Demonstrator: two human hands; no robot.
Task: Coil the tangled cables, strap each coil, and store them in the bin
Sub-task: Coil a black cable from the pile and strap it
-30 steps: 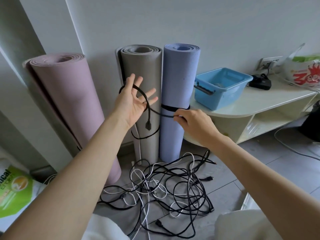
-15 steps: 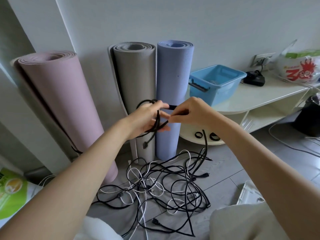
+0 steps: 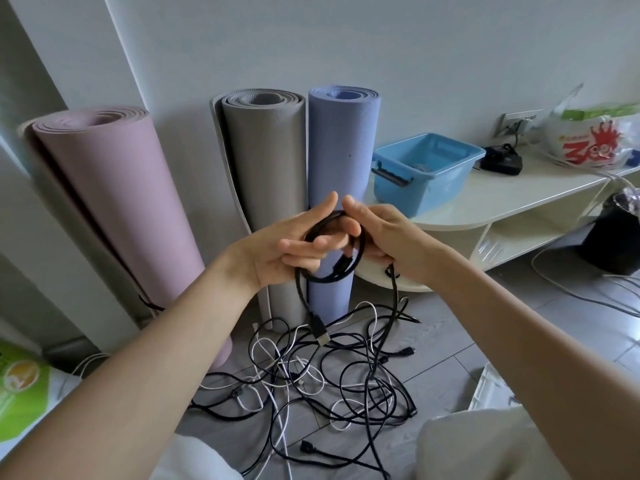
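left hand (image 3: 294, 244) fingers curled through the black cable coil (image 3: 334, 251), right hand (image 3: 377, 233) pinching its loops | step: coiling the first cable; next wrap must draw slack from the floor tangle (image 3: 329, 372) | USB plug (image 3: 320, 332) dangles below the grip | blue bin (image 3: 426, 168) waits on shelf, well apart to the right

Soft, even daylight fills the room, cool and a little grey, brightest on the white shelf (image 3: 512, 202) to the right of the blue mat (image 3: 341, 168). Shadows are faint and diffuse. The wall left of the mat sits dimmer. The wide lens bends straight lines towards the edges and stretches both forearms. Focus is fair, with slight softness and compression smear at the corners.
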